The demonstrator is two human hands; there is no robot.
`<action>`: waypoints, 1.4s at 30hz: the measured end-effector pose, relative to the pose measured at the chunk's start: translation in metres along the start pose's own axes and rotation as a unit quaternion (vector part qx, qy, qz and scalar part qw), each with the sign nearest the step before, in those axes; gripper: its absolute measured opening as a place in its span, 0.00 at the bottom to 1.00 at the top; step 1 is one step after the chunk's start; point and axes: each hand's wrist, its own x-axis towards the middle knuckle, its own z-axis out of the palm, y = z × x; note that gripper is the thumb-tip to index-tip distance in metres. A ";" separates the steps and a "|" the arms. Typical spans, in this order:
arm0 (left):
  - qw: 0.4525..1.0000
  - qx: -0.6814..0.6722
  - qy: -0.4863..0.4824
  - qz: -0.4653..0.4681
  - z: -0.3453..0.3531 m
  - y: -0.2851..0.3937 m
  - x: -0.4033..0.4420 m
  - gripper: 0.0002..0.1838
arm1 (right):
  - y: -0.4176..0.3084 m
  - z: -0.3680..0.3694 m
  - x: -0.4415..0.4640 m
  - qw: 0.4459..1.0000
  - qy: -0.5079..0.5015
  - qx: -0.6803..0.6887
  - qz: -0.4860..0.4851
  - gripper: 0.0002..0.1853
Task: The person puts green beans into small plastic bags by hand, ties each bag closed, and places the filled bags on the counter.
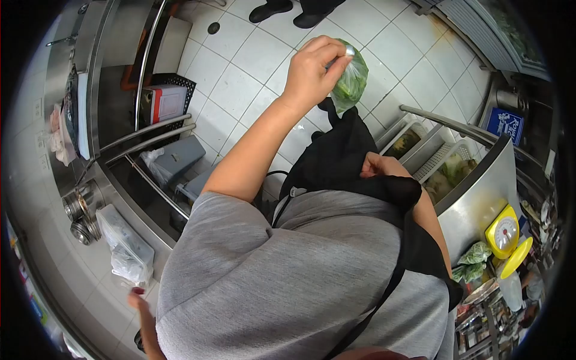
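My left hand (313, 67) is raised in front of me over the tiled floor, its thumb and fingers pinched on the gathered top of a clear plastic bag of green leafy vegetables (351, 84). The bag hangs down from the fingers. My right hand (379, 164) is low by my body, against the black apron (336, 147), with its fingers curled. Black cloth covers part of that hand and forearm, and whatever the fingers hold, if anything, is hidden.
On my right, white baskets of vegetables (453, 171) sit beneath a steel counter (480, 174) bearing a yellow scale (503, 233) and bagged greens (474, 261). Another person's shoes (288, 13) are ahead; another person's hand (138, 298) is lower left. Grey bins (180, 156) stand left.
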 end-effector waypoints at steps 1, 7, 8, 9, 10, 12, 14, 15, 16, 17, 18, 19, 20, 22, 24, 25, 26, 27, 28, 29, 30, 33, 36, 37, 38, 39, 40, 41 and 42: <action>1.000 -0.003 0.000 0.002 0.002 0.000 0.002 0.04 | 0.007 0.000 -0.002 1.000 -0.010 0.011 0.005 0.07; 0.996 0.039 -0.020 0.074 0.007 0.007 0.008 0.04 | 0.047 -0.022 -0.042 0.989 0.045 -0.129 0.055 0.06; 0.999 0.013 -0.029 0.042 0.010 0.009 0.009 0.04 | 0.064 -0.023 -0.055 0.985 0.078 -0.153 0.029 0.07; 0.999 -0.015 -0.040 0.012 0.014 0.013 0.010 0.05 | 0.066 -0.024 -0.067 0.978 0.113 -0.178 0.004 0.09; 0.995 -0.080 -0.035 -0.044 0.022 0.022 0.010 0.06 | 0.044 -0.028 -0.082 0.977 0.189 -0.101 0.007 0.11; 0.979 -0.146 -0.087 -0.112 0.031 0.057 0.017 0.06 | 0.005 -0.030 -0.104 0.926 0.373 -0.030 -0.045 0.15; 0.913 -0.299 -0.153 -0.232 0.058 0.083 0.021 0.07 | -0.030 -0.026 -0.119 0.841 0.524 -0.050 -0.128 0.20; 0.911 -0.311 -0.174 -0.209 0.068 0.102 0.027 0.07 | -0.046 -0.025 -0.125 0.803 0.571 -0.062 -0.160 0.22; 0.859 -0.387 -0.211 -0.260 0.074 0.123 0.033 0.07 | -0.063 -0.025 -0.131 0.757 0.615 -0.125 -0.181 0.24; 0.796 -0.453 -0.253 -0.311 0.081 0.143 0.038 0.07 | -0.072 -0.023 -0.138 0.706 0.654 -0.188 -0.195 0.26; 0.775 -0.470 -0.289 -0.309 0.089 0.161 0.042 0.06 | -0.071 -0.019 -0.144 0.668 0.686 -0.258 -0.130 0.30; 0.768 -0.472 -0.322 -0.290 0.097 0.174 0.044 0.06 | -0.067 -0.016 -0.149 0.633 0.711 -0.293 -0.088 0.31; 0.757 -0.463 -0.356 -0.295 0.106 0.187 0.044 0.05 | -0.063 -0.012 -0.156 0.615 0.729 -0.295 -0.051 0.31; 0.736 -0.444 -0.422 -0.288 0.128 0.212 0.039 0.05 | -0.051 -0.002 -0.169 0.575 0.766 -0.288 0.013 0.31; 0.711 -0.439 -0.468 -0.288 0.149 0.236 0.031 0.05 | -0.035 0.000 -0.176 0.551 0.787 -0.276 0.038 0.31; 0.697 -0.429 -0.482 -0.312 0.161 0.245 0.025 0.05 | -0.029 0.000 -0.180 0.537 0.805 -0.253 0.011 0.27; 0.680 -0.425 -0.523 -0.288 0.172 0.252 0.022 0.05 | -0.018 0.001 -0.185 0.531 0.809 -0.253 0.009 0.23; 0.641 -0.426 -0.557 -0.311 0.185 0.256 0.018 0.05 | -0.007 0.001 -0.189 0.525 0.813 -0.250 0.010 0.20; 0.602 -0.420 -0.588 -0.339 0.195 0.258 0.014 0.05 | 0.001 0.003 -0.194 0.499 0.833 -0.235 0.042 0.20; 0.585 -0.407 -0.625 -0.320 0.206 0.260 0.014 0.05 | 0.007 0.002 -0.200 0.492 0.837 -0.234 0.041 0.16; 0.573 -0.383 -0.658 -0.303 0.217 0.260 0.013 0.05 | 0.012 0.001 -0.204 0.488 0.839 -0.237 0.039 0.12; 0.553 -0.354 -0.731 -0.186 0.242 0.274 0.014 0.05 | 0.011 0.007 -0.201 0.425 0.903 -0.052 0.038 0.06; 0.582 -0.366 -0.726 0.017 0.268 0.281 0.010 0.05 | 0.027 0.010 -0.193 0.303 0.886 0.333 -0.109 0.04; 0.590 -0.395 -0.697 0.102 0.275 0.282 0.007 0.05 | 0.029 0.009 -0.188 0.233 0.862 0.404 -0.197 0.04; 0.578 -0.405 -0.690 0.162 0.276 0.291 0.010 0.05 | 0.030 0.009 -0.185 0.194 0.856 0.430 -0.211 0.04; 0.557 -0.429 -0.680 0.207 0.284 0.291 0.007 0.05 | 0.030 0.011 -0.183 0.158 0.846 0.456 -0.228 0.05; 0.540 -0.415 -0.684 0.262 0.291 0.293 0.007 0.06 | 0.030 0.014 -0.182 0.121 0.829 0.494 -0.234 0.04; 0.523 -0.398 -0.685 0.316 0.297 0.294 0.006 0.06 | 0.030 0.018 -0.180 0.108 0.835 0.485 -0.236 0.04; 0.503 -0.406 -0.663 0.378 0.294 0.299 0.006 0.06 | 0.033 0.023 -0.178 0.107 0.841 0.485 -0.214 0.04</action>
